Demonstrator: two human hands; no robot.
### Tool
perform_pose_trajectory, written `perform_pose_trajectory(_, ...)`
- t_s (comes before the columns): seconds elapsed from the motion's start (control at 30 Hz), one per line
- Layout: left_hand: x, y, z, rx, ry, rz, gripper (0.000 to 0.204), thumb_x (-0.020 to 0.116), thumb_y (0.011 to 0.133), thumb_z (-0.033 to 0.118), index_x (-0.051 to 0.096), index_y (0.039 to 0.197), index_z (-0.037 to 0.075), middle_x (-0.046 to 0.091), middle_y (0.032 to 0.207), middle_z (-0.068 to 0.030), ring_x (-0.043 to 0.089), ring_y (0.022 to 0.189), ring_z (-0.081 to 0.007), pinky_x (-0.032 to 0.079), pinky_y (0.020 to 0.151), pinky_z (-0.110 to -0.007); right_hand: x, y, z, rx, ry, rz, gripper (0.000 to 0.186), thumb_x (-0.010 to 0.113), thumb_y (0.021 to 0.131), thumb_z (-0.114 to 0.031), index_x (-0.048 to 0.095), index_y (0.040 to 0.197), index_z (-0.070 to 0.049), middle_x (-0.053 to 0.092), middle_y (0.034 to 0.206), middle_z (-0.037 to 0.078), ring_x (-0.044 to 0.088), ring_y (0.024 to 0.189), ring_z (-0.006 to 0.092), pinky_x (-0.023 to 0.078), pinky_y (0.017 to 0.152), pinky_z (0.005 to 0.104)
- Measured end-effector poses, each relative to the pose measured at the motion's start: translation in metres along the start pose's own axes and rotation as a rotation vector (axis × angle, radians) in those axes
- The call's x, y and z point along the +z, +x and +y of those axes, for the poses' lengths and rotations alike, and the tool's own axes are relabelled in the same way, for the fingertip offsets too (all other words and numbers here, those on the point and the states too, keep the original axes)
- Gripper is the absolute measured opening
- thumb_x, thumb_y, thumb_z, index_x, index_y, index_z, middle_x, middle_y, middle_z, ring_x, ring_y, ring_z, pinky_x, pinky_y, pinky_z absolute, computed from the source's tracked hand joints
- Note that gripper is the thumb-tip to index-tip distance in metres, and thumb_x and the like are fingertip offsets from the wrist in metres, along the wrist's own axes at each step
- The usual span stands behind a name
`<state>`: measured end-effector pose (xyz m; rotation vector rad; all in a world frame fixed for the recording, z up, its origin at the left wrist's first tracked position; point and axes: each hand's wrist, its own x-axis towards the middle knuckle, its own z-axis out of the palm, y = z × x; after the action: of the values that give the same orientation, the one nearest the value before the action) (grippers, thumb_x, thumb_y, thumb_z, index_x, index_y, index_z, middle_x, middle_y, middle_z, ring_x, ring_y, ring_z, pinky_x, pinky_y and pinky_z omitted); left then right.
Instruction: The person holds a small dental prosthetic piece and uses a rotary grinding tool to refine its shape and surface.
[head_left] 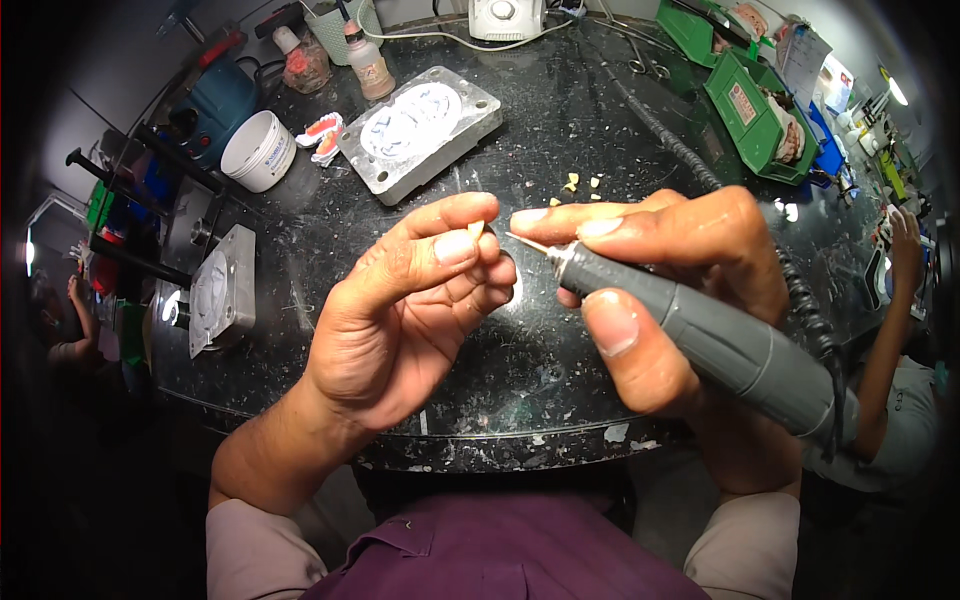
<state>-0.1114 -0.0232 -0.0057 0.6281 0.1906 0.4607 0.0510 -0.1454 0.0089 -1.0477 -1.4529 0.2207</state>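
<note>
Between the thumb and forefinger of my left hand (400, 310) I pinch a small yellowish artificial tooth (476, 229). My right hand (670, 270) is wrapped round a dark grey handpiece (720, 335), its forefinger stretched along the front end. A thin pointed bur (528, 241) sticks out of the handpiece toward the tooth, a short gap apart from it. Beyond my right fingertips, several small yellowish teeth (571, 182) lie loose on the black bench (540, 110).
A metal flask half (420, 125) filled with white plaster lies behind my left hand. Nearby are a white tub (258, 152), a red-and-white dental model (322, 138) and a dropper bottle (369, 62). A coiled black cord (660, 130) crosses the bench. Green bins (757, 118) hold models. Another person's arm (900, 300) is at right.
</note>
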Motion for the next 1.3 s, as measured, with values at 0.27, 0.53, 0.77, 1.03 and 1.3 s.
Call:
perform_pose_trajectory(0.27,-0.001,-0.001,0.001,-0.026,-0.063,-0.047,0.034,0.057,0.091,0.01,0.054,0.123,-0.003,0.066,0.102,-0.0124,0.065,0.097,-0.0211,0.05,0.092,-0.032,0.005,0.0,0.003,-0.043,0.075,-0.057,0.025,0.059,0.089,-0.004,0.044,0.108,0.001,0.063,0.102,0.03,0.067,0.093,0.0247,0.056,0.083,0.0365)
perform_pose_trajectory(0.53,-0.003,0.003,-0.002,-0.013,-0.022,-0.058,0.033,0.056,0.092,0.011,0.054,0.122,-0.003,0.066,0.103,-0.0125,0.065,0.096,-0.0209,0.05,0.092,-0.033,-0.007,0.002,0.007,-0.14,-0.088,-0.078,0.024,0.055,0.087,0.0,0.044,0.109,0.002,0.066,0.099,0.029,0.065,0.08,0.0183,0.056,0.074,0.0314)
perform_pose_trajectory(0.77,-0.003,0.011,-0.012,0.411,0.929,0.05,0.016,0.069,0.085,0.002,0.07,0.1,-0.003,0.07,0.096,-0.0116,0.065,0.087,-0.0147,0.051,0.08,-0.028,-0.071,0.04,0.047,-0.226,-0.122,0.393,0.02,0.057,0.091,-0.022,0.057,0.084,-0.004,0.063,0.073,0.009,0.066,0.072,0.0174,0.056,0.073,0.032)
perform_pose_trajectory(1.03,0.019,0.048,-0.04,0.417,1.562,-0.278,0.016,0.07,0.082,0.003,0.072,0.098,0.001,0.07,0.092,-0.0086,0.065,0.087,-0.0158,0.05,0.08,-0.028,-0.114,0.037,0.069,0.007,-0.003,0.717,0.011,0.062,0.09,-0.009,0.057,0.08,-0.004,0.064,0.072,0.007,0.068,0.07,0.0158,0.057,0.073,0.0257)
perform_pose_trajectory(1.3,0.032,0.107,-0.074,0.475,1.793,-0.358,0.017,0.071,0.082,0.01,0.074,0.099,0.006,0.068,0.098,-0.0079,0.063,0.096,-0.021,0.049,0.086,-0.033,-0.109,0.032,0.072,-0.124,-0.323,0.664,0.014,0.067,0.087,-0.01,0.057,0.079,-0.005,0.062,0.068,0.001,0.058,0.063,0.0086,0.046,0.061,0.0247)
